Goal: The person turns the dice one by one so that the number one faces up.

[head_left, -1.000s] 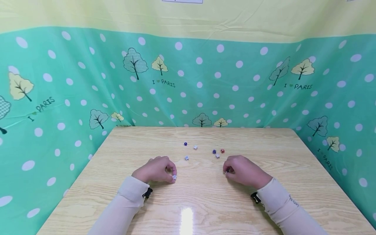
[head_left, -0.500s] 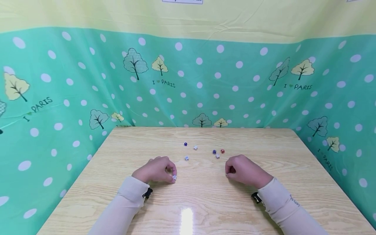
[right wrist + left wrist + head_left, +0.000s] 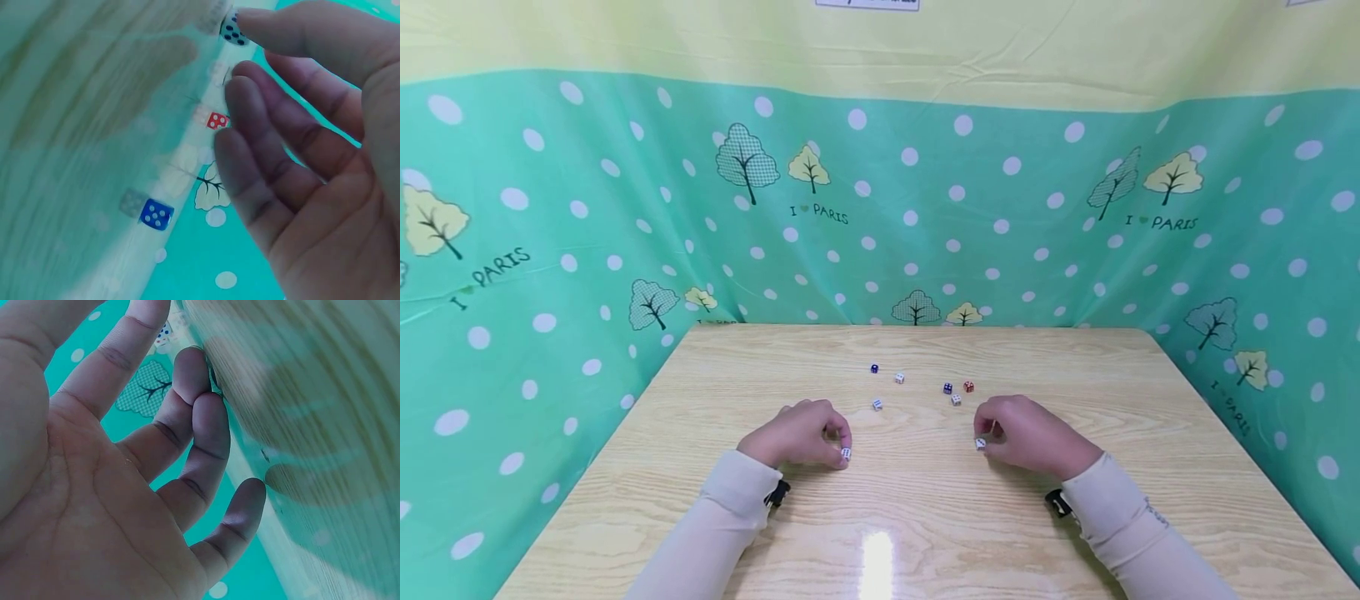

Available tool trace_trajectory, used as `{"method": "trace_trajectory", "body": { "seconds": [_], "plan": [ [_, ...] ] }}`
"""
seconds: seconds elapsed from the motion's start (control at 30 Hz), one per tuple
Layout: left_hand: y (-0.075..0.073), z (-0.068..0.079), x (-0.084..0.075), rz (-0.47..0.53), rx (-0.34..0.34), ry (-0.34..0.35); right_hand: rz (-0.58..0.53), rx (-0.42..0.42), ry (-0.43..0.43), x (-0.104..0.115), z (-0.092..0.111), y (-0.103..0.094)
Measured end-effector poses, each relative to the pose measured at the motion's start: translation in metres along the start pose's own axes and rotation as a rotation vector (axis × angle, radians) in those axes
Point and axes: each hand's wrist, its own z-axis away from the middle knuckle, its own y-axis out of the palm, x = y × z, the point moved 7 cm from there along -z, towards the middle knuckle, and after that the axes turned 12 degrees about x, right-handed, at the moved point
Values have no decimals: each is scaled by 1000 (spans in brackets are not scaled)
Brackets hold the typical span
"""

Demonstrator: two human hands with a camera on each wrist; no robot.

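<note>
My left hand (image 3: 803, 435) pinches a white die (image 3: 846, 453) between thumb and index finger, low over the table. My right hand (image 3: 1028, 435) holds another white die (image 3: 981, 444) at its fingertips, a pipped face turned outward. In the right wrist view the thumb presses this die (image 3: 234, 29) near the tabletop, while the other fingers curl below it. The left wrist view shows the palm and bent fingers (image 3: 210, 425), with a small white die (image 3: 163, 336) past the index finger.
Beyond the hands lie two blue dice (image 3: 874, 368) (image 3: 947, 388), a red die (image 3: 968, 387) and white dice (image 3: 899, 378) (image 3: 877, 405) (image 3: 956, 400). The right wrist view shows a blue die (image 3: 156, 214) near that hand. A green curtain (image 3: 880, 208) hangs around the wooden table (image 3: 910, 533).
The right fingers have turned their die, and its white pipped face now shows where fingers covered it half a second ago. The left hand has stayed still.
</note>
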Motion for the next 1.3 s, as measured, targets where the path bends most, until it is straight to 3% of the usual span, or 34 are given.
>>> {"method": "trace_trajectory", "body": {
  "seconds": [0.43,0.67,1.3],
  "plan": [
    [1,0,1,5,8,-14,-22,30,3,-4,-1,3],
    [2,-1,3,9,5,-15,-27,21,-38,4,-1,3],
    [5,-3,5,7,-1,-10,-18,7,-43,1,0,4]
  ]
}}
